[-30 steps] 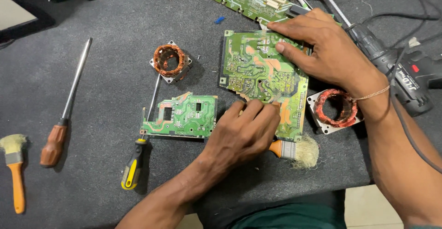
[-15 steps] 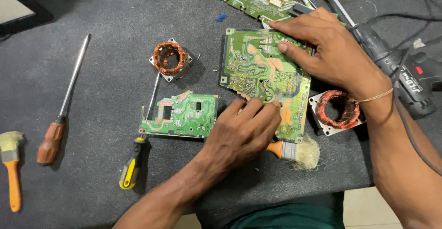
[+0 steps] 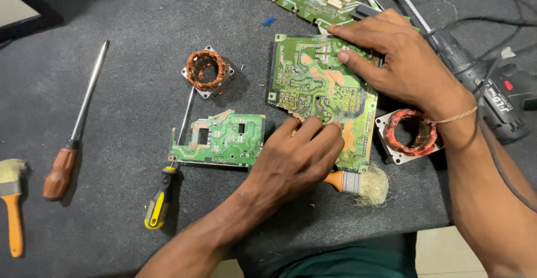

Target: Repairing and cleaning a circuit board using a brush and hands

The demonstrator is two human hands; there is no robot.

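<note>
We see two bare forearms and two bare hands, no sleeves reaching into view on either arm. Our left hand (image 3: 296,160) wears nothing: no ring, no band, no glove. Our right hand (image 3: 403,65) is likewise ungloved and ringless, but a thin, pale twisted thread (image 3: 456,117) is tied once round its wrist, lying slightly slack against the arm. The nails we can see are short. At the near edge, between the two arms, a strip of dark green cloth (image 3: 347,261) shows, part of what we wear on the lower body; its cut cannot be told
</note>
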